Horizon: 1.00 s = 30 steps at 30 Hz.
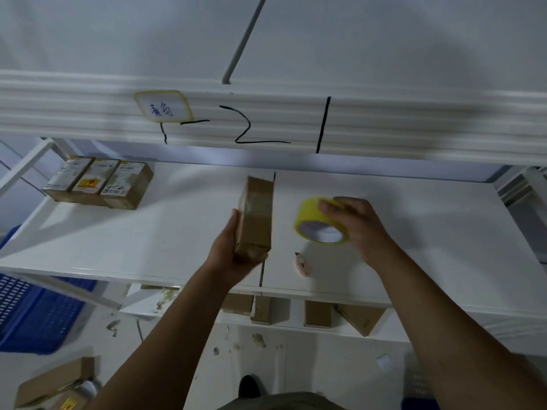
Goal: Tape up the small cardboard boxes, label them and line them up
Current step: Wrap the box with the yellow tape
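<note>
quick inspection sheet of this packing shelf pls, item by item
surface: white shelf, a seam down its middle
job's things: cardboard box held on end; yellow tape roll; three labelled boxes lined up back left
clutter: pink utility knife lying on the shelf; scraps on the floor
grippers: left hand grips the cardboard box; right hand holds the yellow tape roll
cables: nothing seen
surroundings: blue crate at left; more boxes on the lower shelf

1 head-worn view, facing forward-down, close above the shelf [133, 241].
</note>
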{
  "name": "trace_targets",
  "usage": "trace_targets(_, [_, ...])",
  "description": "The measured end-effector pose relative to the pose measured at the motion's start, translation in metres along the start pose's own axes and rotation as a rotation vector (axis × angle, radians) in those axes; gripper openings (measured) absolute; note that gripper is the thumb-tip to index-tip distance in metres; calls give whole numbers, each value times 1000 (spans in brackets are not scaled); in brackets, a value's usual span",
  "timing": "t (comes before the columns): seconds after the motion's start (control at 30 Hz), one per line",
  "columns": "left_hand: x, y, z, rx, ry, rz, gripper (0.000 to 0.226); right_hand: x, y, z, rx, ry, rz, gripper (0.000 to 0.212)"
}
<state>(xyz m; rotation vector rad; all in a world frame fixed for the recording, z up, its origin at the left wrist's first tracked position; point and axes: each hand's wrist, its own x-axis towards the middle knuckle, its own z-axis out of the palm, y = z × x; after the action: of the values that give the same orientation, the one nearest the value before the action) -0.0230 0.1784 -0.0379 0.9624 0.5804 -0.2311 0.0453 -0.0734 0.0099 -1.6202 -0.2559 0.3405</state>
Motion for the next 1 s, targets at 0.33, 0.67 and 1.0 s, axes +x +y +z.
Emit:
trace_targets(0.33, [45, -17, 7, 569, 397, 98, 76, 44, 45, -36, -1229, 124, 364, 64])
trace_targets(0.67, [76, -39, 1, 680, 497, 151, 72, 75, 68, 15, -1609, 22, 302, 27])
trace_targets(1.0, [89, -46, -7, 732, 457, 112, 80, 84, 76, 26, -1778, -27, 290, 34])
